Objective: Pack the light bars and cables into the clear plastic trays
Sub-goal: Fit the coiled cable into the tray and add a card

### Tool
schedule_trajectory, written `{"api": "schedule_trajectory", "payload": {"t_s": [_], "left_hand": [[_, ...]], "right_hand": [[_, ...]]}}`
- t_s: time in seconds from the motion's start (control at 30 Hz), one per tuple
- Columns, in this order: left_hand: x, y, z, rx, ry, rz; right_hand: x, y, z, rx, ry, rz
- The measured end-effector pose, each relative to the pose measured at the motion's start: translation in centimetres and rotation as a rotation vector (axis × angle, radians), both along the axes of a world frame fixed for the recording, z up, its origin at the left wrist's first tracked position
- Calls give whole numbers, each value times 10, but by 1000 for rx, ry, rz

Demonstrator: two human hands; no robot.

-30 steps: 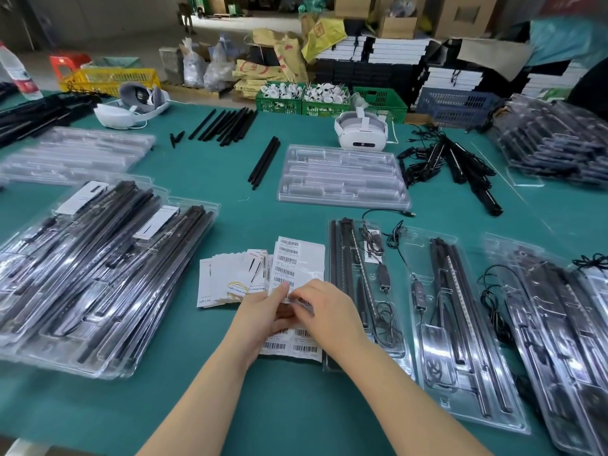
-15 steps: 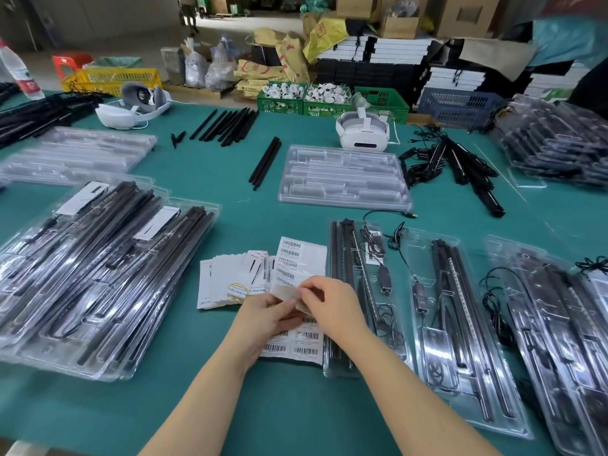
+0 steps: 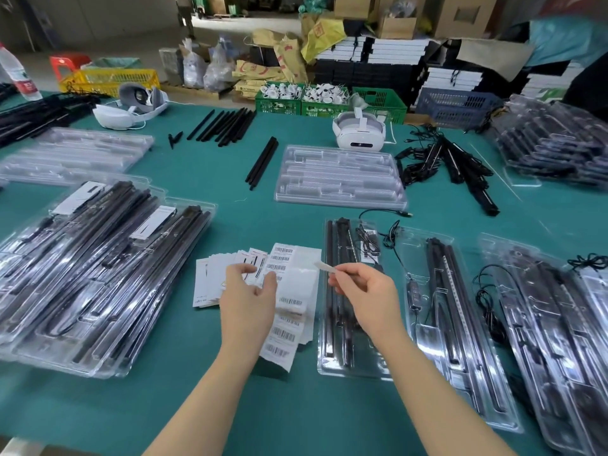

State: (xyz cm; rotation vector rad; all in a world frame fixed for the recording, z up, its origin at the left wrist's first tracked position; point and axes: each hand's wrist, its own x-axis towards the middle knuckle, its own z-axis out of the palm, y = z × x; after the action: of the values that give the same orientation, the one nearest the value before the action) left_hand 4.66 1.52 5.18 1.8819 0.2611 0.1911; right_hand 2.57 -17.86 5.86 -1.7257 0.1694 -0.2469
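2 hands worked over the green table [image 3: 164,406]. Right hand [image 3: 368,292] pinched a peeled barcode sticker [image 3: 324,266] between thumb and fingertips, above the tray [image 3: 353,368] packed with light bars [image 3: 339,291] and cable [image 3: 370,241]. Left hand [image 3: 248,299], fingers loosely spread and holding nothing, rested over the barcode label sheet [image 3: 289,324].

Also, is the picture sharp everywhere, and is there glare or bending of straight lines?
Head view: the barcode sheet and left hand are fairly sharp; the filled trays at right smear with blur toward the edge; the clear empty tray and left packed trays catch white glare; the table edges bow, wide-angle distortion.
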Motion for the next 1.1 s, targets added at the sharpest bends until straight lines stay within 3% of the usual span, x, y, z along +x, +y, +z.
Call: {"api": "schedule_trajectory", "payload": {"t_s": [0.1, 0.3, 0.4, 0.47, 0.67, 0.77, 0.83, 0.93, 1.03, 1.1], "left_hand": [[-3, -11, 15, 131, -98, -130], [3, -29, 28, 371, -84, -380], [6, -44, 33, 226, -5, -636], [6, -57, 34, 249, 5, -738], [7, -87, 30, 422, -33, -765], [5, -97, 29, 493, -45, -719], [5, -102, 28, 480, -59, -657], [6, -105, 25, 419, -49, -623], [6, -107, 20, 227, 71, -753], [5, -110, 16, 218, 118, -823]], "right_hand": [[-5, -13, 2, -34, 18, 48], [-14, -39, 6, -195, 44, 80], [-18, -46, 9, -292, 87, 171], [-20, -50, 11, -349, 130, 202], [-27, -61, 14, -480, 164, 201], [-31, -67, 10, -444, 165, 171], [-34, -73, 8, -431, 166, 145], [-40, -86, 3, -649, 189, 137], [-46, -101, -6, -851, 296, 271], [-50, -104, -13, -855, 431, 373]]}}
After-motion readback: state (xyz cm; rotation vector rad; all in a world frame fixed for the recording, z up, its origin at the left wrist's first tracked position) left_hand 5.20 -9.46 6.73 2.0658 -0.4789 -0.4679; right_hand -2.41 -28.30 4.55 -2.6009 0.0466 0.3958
